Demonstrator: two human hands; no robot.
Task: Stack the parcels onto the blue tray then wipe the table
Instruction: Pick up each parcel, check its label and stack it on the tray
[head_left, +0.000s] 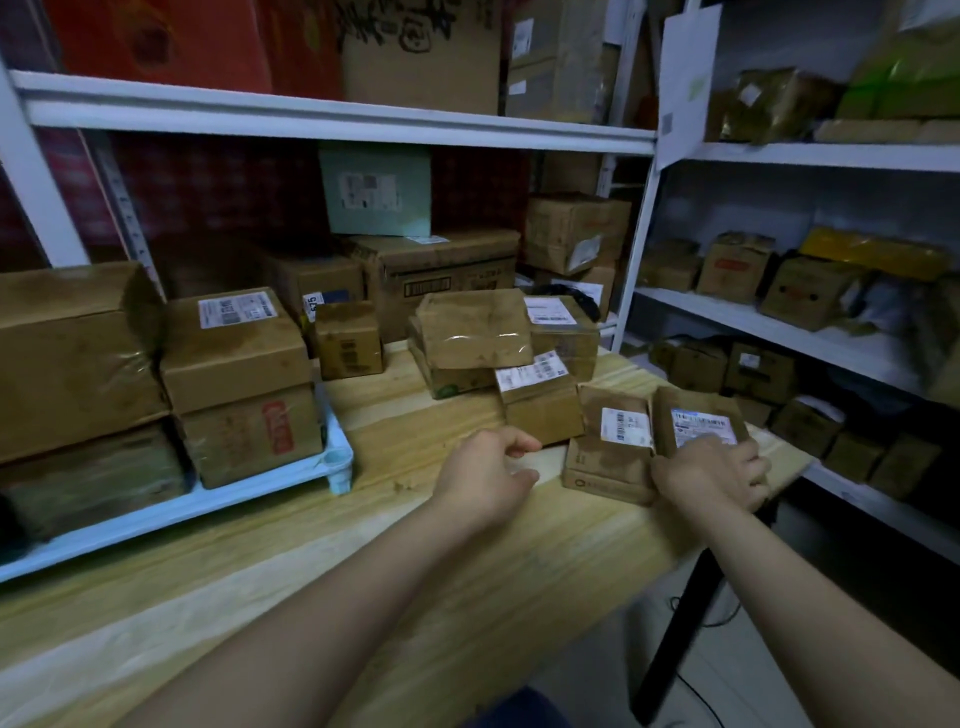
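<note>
On wood table (415, 571), taped cardboard parcels (472, 332)

My right hand (711, 475) hides the parcel (691, 410) near edge; blue tray (208, 500) cut off left; label (704, 422) seemingly too blurred to read.

Clear lane left, blocked ahead
Bare table (405, 447) is seen between left hand (485, 475) and blue tray (208, 501); ahead, passage is barred by clustered parcels (540, 410).

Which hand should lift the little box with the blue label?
Right. The right hand holds that little box at the right end of the table, fingers curled over it. The left hand holds nothing and sits farther away, beside another box.
</note>
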